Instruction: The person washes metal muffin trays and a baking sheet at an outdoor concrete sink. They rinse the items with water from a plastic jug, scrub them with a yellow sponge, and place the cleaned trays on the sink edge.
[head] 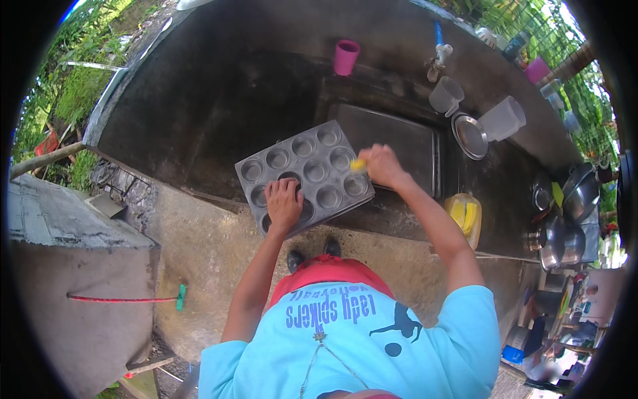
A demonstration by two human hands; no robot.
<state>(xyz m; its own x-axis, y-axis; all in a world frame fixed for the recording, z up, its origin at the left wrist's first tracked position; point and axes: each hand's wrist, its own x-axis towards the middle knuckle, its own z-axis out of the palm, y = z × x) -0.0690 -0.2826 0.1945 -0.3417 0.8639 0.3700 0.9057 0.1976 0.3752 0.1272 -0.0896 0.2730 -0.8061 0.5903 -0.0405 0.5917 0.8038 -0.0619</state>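
Note:
A grey metal muffin tin [315, 170] lies tilted across the front of the dark concrete counter [214, 114], one corner reaching past its edge. My left hand [284, 202] grips the tin, fingertips in one of its cups. Slightly blurred, my right hand [384, 164] holds a small yellow sponge-like piece [358, 164] at the tin's right rim. A second edge shows beneath the tin at lower right, perhaps another tray. Behind and to the right, a flat rectangular metal tray [394, 137] lies partly hidden by the tin and my right hand.
A pink cup [346, 57] stands at the back, near a tap [439, 57]. Right of it are a clear plastic mug [446, 95], a translucent pitcher [503, 118] and a round metal lid [470, 135]. A plastic container [463, 219] holds yellow pieces. Metal pots [553, 242] crowd the far right.

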